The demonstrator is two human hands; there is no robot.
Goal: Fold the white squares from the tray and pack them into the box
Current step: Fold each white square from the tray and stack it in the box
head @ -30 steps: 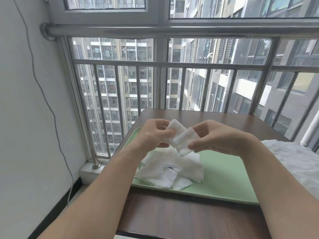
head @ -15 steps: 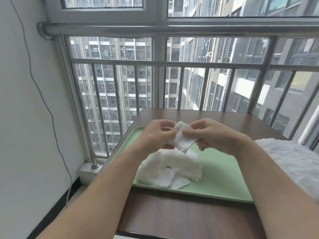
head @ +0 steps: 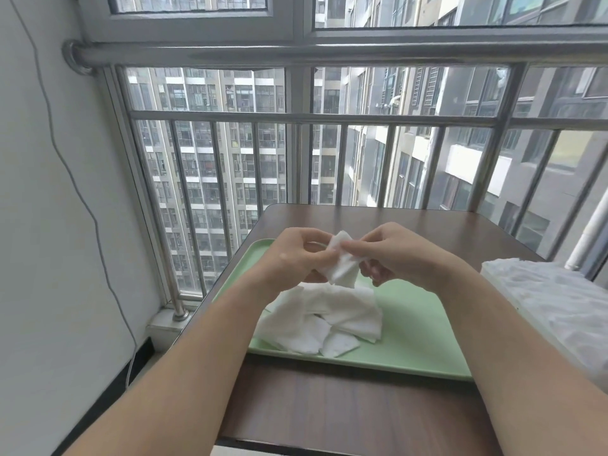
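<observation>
Pinching white square (head: 343, 269): left hand (head: 296, 255), right hand (head: 398, 255) both grip it (fold hard to see)

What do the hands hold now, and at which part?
A folded white square: left hand pinches its left side, right hand its upper right side.

Two arms in view, left hand (head: 296, 255) and right hand (head: 396, 255) both bare, left forearm (head: 197, 350) and right forearm (head: 493, 340) uncovered up to the frame edge, one small round spot on the back of the left hand, fingers slim.
</observation>
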